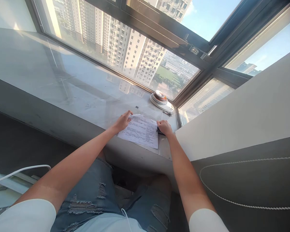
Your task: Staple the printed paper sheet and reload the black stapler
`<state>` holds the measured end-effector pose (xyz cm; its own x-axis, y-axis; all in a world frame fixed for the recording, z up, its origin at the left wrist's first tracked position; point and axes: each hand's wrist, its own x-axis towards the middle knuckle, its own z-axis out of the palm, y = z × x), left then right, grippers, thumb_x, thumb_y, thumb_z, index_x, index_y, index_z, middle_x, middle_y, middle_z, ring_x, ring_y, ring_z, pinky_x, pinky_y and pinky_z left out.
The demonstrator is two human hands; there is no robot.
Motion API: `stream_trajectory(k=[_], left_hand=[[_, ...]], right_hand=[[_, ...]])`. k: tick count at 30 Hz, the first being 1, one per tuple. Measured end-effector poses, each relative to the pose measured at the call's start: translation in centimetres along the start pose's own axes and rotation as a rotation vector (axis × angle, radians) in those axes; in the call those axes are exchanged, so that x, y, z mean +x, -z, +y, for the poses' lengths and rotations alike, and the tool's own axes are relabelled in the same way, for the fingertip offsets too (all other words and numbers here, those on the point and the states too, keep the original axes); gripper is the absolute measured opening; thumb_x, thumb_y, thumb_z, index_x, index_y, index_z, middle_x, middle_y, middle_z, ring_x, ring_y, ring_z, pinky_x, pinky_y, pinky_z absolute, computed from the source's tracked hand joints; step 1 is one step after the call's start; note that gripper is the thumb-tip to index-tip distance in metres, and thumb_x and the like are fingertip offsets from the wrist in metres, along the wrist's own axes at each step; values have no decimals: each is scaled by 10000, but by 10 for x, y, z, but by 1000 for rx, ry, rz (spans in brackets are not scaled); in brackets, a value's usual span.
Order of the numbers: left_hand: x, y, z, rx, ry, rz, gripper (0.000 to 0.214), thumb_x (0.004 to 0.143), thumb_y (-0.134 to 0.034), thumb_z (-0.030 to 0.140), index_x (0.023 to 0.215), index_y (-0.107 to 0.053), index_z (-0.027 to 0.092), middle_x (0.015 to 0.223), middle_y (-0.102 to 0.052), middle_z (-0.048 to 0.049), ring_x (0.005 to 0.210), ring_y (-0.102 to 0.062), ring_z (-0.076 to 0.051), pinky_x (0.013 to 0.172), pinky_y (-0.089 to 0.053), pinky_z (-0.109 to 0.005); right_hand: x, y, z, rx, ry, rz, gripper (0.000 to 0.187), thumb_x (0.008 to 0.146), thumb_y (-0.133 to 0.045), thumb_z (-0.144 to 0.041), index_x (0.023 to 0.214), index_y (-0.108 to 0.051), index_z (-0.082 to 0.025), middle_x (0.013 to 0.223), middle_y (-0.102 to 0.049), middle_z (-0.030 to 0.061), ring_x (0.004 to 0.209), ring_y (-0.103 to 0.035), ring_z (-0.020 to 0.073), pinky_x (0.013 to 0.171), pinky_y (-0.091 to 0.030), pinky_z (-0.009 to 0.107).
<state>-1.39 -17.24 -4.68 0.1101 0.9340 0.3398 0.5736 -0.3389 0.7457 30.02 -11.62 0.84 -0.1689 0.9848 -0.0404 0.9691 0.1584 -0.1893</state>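
The left grip [123, 121] is pinching the papers [142, 132] near their far left corner; the right grip [164, 127] is holding a dark object [161, 132]. Probably light, easily creasing, they are suiting edge holds.

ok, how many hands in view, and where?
2. Left hand at the upper-left edge of the printed paper; right hand at its right edge, around a black object. No others visible.

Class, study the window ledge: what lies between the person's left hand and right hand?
Printed paper lies between the left hand and the right hand, as the head view shows.
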Motion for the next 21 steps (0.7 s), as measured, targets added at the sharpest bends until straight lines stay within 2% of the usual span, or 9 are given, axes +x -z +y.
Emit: stream_trajectory(k=[9, 16, 21], left_hand=[[0, 1, 3, -14, 28, -15, 247, 987, -480, 208, 1229, -518, 237, 1079, -638, -102, 844, -600, -245, 735, -453, -339], [-2, 1, 4, 11, 28, -18, 259, 991, -462, 221, 1247, -503, 236, 1126, -629, -120, 902, -599, -270, 751, -453, -361], [-1, 0, 3, 14, 28, -20, 264, 984, -456, 225, 1243, -505, 230, 1110, -631, -119, 883, -588, -267, 754, -455, -368]], right_hand=[[-1, 0, -5, -112, 20, -19, 510, 1050, -322, -383, 600, -513, -237, 663, -552, 65, 706, -550, 224, 657, -377, 324], [-1, 1, -9, -138, 17, -77, 515, 1068, -265, -407, 730, -603, -215, 872, -682, 124, 874, -627, 269, 773, -426, 365], [2, 1, -10, -141, 48, -89, 491, 1066, -267, -384, 858, -676, -208, 1064, -730, 141, 1076, -613, 296, 851, -440, 379]])
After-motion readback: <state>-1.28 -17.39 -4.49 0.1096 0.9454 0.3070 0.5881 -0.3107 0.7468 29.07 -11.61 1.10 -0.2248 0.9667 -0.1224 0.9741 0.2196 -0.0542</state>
